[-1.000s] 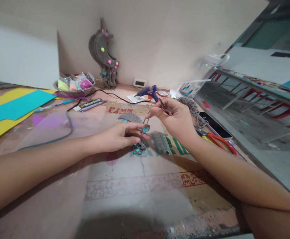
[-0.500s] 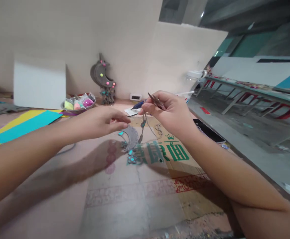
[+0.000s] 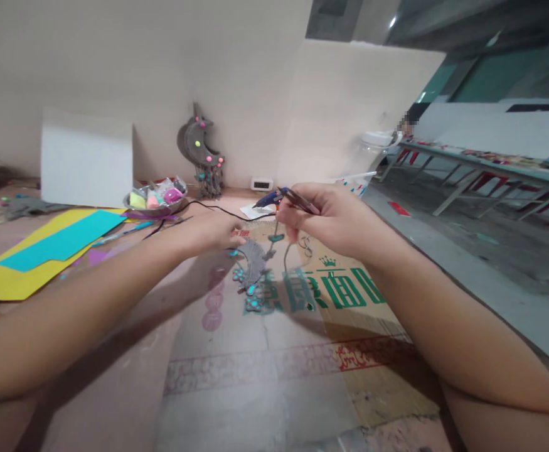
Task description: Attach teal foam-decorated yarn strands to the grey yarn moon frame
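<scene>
My right hand [image 3: 324, 210] is closed on a pair of dark metal scissors [image 3: 302, 199], their points up and left. A grey cord [image 3: 285, 257] also hangs from its fingers, with a small grey-and-blue charm [image 3: 277, 238] on it. A grey crescent moon ornament [image 3: 254, 262] with blue-centred pieces lies on the cardboard. My left hand [image 3: 215, 233] hovers by its upper left end, fingers loosely curled and apart; I cannot tell whether they touch it. Behind my right fingertips rests a blue glue gun [image 3: 268, 199].
Printed cardboard [image 3: 265, 351] covers the table. A bowl [image 3: 159, 210] of coloured clay, yellow sheet [image 3: 24, 285] and blue sheet [image 3: 62, 242] lie left. Another moon ornament [image 3: 201, 147] leans on the wall near a small digital display [image 3: 261, 184]. A lidded jug [image 3: 373, 150] stands right.
My view has shifted slightly left. My left hand has drawn in toward the moon's upper end. The charm has dropped closer to the moon, and my right hand keeps its hold.
</scene>
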The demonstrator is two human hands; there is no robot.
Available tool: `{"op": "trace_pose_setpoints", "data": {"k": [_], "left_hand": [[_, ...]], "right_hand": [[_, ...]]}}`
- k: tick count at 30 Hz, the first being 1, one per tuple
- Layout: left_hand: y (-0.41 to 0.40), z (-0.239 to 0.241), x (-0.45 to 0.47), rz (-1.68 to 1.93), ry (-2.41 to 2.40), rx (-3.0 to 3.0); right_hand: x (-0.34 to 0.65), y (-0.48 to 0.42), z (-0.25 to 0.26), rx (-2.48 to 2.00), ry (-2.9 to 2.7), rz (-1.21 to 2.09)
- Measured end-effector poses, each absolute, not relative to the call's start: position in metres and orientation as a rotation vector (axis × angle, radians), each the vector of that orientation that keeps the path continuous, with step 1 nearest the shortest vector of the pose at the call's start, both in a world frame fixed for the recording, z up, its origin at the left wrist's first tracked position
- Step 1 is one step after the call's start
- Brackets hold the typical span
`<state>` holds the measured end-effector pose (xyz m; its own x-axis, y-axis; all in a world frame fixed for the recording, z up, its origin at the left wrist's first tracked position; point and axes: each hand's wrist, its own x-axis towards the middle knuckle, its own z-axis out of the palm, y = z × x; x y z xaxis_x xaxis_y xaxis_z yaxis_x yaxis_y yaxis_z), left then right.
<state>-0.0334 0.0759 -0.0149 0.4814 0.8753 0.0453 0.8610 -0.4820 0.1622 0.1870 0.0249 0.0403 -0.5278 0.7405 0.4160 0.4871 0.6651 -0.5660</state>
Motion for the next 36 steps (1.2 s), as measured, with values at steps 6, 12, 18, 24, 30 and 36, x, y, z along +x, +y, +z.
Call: {"op": "trace_pose_setpoints", "data": {"k": [6, 12, 18, 24, 30, 36], "left_hand": [[0.091, -0.051, -0.036, 0.146, 1.552, 2.547], [0.087, -0.045, -0.039, 0.364, 1.483, 2.399], [0.072, -0.009, -0.039, 1.04, 1.233, 1.946], [0.045, 0.022, -0.036, 1.327, 1.115, 1.997], [0.025, 0.035, -0.033, 1.441, 1.063, 1.969], [0.016, 0.036, -0.029, 1.47, 0.972, 1.939]], "right_hand": [[0.196, 0.032, 0.039, -0.909, -2.366, 0.627], [0.199, 0.026, 0.043, -0.855, -2.404, 0.528], [0.194, 0.016, 0.039, -0.832, -2.527, 0.29], [0.192, 0.017, 0.027, -0.929, -2.418, -0.031], [0.191, 0.013, 0.027, -0.716, -2.357, -0.267], [0.187, 0.009, 0.025, -0.635, -2.382, -0.393]]}}
